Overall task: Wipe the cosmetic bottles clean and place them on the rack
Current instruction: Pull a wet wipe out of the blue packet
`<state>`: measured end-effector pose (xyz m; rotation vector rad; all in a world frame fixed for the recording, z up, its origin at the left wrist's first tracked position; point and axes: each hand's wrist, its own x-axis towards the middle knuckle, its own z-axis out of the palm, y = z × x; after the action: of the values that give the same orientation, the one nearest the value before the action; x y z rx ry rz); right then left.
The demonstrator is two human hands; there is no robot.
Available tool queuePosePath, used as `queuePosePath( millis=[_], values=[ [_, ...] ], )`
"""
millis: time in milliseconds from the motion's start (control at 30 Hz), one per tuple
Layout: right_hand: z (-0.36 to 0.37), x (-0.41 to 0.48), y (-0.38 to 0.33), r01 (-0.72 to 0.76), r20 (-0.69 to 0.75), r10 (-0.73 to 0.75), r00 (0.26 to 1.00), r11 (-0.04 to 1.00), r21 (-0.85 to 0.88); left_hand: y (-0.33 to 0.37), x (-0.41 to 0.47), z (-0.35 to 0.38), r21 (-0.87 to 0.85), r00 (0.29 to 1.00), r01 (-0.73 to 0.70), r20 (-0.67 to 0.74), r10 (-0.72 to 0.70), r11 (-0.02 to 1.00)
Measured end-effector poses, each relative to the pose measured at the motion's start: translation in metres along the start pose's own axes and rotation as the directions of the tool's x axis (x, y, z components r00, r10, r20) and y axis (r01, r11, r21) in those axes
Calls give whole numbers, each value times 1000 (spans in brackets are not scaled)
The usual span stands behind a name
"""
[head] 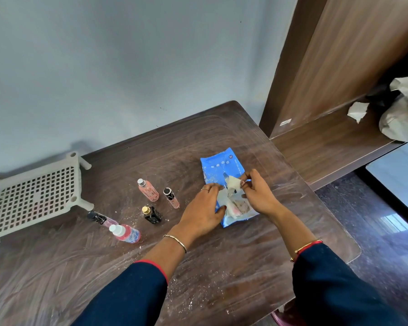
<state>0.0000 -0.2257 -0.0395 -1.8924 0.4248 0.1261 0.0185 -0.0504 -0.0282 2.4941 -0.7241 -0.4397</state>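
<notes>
Dark blue sleeves (127,297) lead to both hands over a blue wipe pack (218,165) on the brown desk (222,128). Left hand (201,214) holds the pack's near-left edge, fingers and thumb curled on it. Right hand (260,196) pinches a white wipe (233,184) drawn partly out of the opening. Five cosmetic bottles are grouped left of the left hand, apart from it, among white specks on the desk. Pink bottle (149,191), silver-capped, and slim bottle (172,200), black-capped, stand upright, caps up. Dark bottle (153,216), gold-capped, stands upright just nearer. Thin bottle (103,219) appears to lie flat, long axis across the desk, black cap toward the rack (33,196). Red-and-blue bottle (127,234), white-capped, points its cap the same way; whether it stands or lies cannot be told. The white grid rack sits farthest left of both hands.
</notes>
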Motion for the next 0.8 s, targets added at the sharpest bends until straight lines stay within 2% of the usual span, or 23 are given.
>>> queuePosePath(
  millis=[167, 367, 467, 633, 800],
  values=[
    [-3, -7, -8, -72, -30, 85, 996, 952, 297, 2, 4, 1, 26, 1000, -13, 24, 13, 1000],
    [-8, -14, -13, -155, 28, 170, 985, 802, 577, 6, 1, 0, -13, 1000, -19, -9, 19, 1000],
    [-12, -20, -19, -146, 34, 160, 986, 762, 631, 7, -2, -4, -62, 998, -16, -56, 13, 998],
    [-13, -25, -28, -116, 15, 136, 991, 778, 617, 9, 1, -10, -89, 999, -15, -41, 12, 996],
    [-17, -34, -36, -142, 80, 122, 989, 699, 701, 21, 11, -15, -349, 1000, -1, -24, -8, 937]
  ],
)
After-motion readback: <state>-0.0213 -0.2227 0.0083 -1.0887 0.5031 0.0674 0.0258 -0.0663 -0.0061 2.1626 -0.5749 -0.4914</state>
